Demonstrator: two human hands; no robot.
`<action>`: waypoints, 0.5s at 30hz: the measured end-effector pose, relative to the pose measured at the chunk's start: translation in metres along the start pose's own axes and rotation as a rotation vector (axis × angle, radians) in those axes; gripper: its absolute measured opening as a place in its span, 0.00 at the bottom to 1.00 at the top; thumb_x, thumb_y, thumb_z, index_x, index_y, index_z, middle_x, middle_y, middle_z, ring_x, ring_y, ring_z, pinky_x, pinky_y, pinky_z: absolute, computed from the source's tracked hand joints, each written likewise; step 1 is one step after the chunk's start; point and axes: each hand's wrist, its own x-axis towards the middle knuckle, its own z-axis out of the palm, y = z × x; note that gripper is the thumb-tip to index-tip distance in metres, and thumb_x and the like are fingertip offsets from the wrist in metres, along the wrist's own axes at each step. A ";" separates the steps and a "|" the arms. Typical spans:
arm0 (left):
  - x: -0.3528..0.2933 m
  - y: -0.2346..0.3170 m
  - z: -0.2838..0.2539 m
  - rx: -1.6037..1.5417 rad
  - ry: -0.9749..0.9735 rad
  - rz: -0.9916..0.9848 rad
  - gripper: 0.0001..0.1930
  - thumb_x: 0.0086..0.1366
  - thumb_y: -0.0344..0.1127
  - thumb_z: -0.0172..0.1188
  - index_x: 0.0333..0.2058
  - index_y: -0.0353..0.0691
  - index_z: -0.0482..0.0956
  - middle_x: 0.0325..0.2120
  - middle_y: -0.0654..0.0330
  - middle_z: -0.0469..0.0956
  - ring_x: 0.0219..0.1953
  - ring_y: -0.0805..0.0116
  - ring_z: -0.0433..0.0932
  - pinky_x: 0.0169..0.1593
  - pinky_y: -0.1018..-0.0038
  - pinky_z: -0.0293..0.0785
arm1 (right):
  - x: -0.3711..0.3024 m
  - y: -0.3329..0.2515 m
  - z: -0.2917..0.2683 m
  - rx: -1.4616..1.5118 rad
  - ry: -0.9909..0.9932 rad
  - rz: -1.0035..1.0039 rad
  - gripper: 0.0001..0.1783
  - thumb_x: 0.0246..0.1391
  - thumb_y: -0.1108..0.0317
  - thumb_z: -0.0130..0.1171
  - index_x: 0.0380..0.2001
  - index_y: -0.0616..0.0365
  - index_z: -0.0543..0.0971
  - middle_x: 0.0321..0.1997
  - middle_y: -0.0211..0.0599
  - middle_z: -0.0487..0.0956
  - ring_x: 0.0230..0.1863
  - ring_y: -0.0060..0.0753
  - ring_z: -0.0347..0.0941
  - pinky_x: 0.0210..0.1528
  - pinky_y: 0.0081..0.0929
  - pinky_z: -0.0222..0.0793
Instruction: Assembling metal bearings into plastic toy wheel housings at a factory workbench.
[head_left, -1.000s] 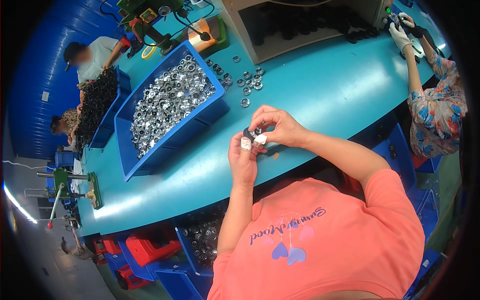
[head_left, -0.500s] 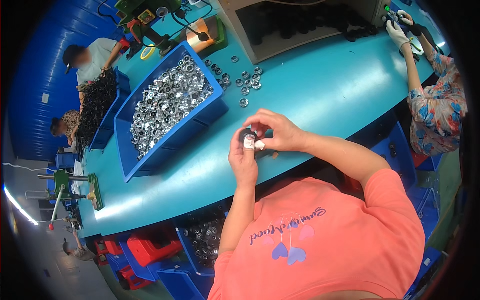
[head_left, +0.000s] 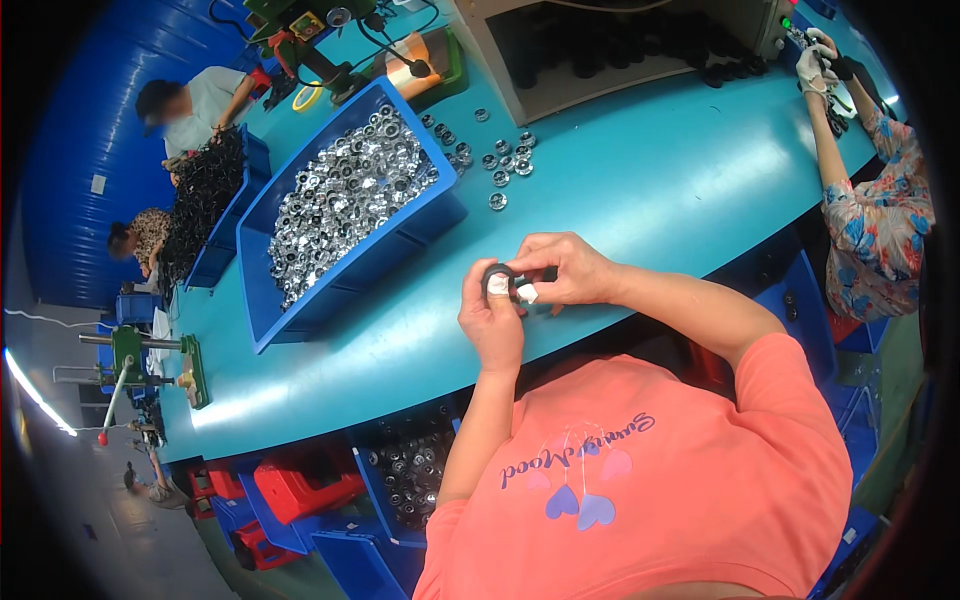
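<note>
Two bare hands, head view: the left hand (head_left: 490, 325) grips a dark ring-shaped part (head_left: 494, 267) above the desk (head_left: 640, 190), close to its near edge; the right hand (head_left: 575, 272) bends its fingers beside it, their grip uncertain. Bare surface extends rightward; a blue bin (head_left: 262, 300) bounds the left, loose clear parts (head_left: 523, 167) lie beyond. One second earlier, bright material showed inside the ring; now hidden.

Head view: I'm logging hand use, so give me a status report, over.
Left hand holding dark part, partly hidden. Right hand at its edge. Blue bin of clear pieces off to the left, apart from both hands.
</note>
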 end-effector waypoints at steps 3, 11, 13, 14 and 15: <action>0.004 -0.010 0.002 0.172 0.012 0.068 0.12 0.77 0.33 0.53 0.56 0.41 0.75 0.35 0.65 0.77 0.28 0.81 0.72 0.28 0.82 0.73 | -0.001 0.005 0.000 0.004 -0.012 0.027 0.20 0.50 0.69 0.70 0.49 0.55 0.87 0.39 0.37 0.80 0.33 0.26 0.80 0.38 0.26 0.78; 0.008 0.013 -0.003 -0.208 -0.195 -0.194 0.21 0.77 0.35 0.54 0.66 0.41 0.69 0.37 0.63 0.76 0.32 0.78 0.75 0.33 0.77 0.80 | 0.006 -0.002 -0.005 0.308 0.051 0.327 0.16 0.57 0.71 0.63 0.48 0.54 0.88 0.41 0.37 0.82 0.40 0.27 0.80 0.43 0.27 0.78; 0.008 0.015 -0.002 -0.231 -0.188 -0.239 0.20 0.76 0.33 0.55 0.64 0.39 0.71 0.36 0.61 0.77 0.31 0.78 0.75 0.32 0.77 0.81 | 0.006 0.002 -0.005 0.319 0.048 0.318 0.16 0.57 0.71 0.63 0.48 0.54 0.88 0.39 0.36 0.82 0.40 0.27 0.80 0.43 0.27 0.78; 0.008 0.013 -0.004 -0.228 -0.178 -0.257 0.20 0.76 0.32 0.55 0.63 0.38 0.72 0.36 0.62 0.77 0.31 0.78 0.75 0.30 0.78 0.81 | 0.005 0.004 -0.005 0.257 0.056 0.238 0.17 0.56 0.73 0.61 0.49 0.55 0.88 0.39 0.35 0.82 0.39 0.25 0.79 0.42 0.26 0.78; 0.009 0.011 -0.003 -0.207 -0.164 -0.252 0.19 0.75 0.31 0.56 0.63 0.38 0.72 0.36 0.62 0.77 0.31 0.78 0.75 0.29 0.78 0.80 | 0.003 0.007 -0.004 0.194 0.063 0.158 0.18 0.56 0.75 0.60 0.49 0.56 0.87 0.40 0.34 0.82 0.38 0.24 0.79 0.42 0.24 0.78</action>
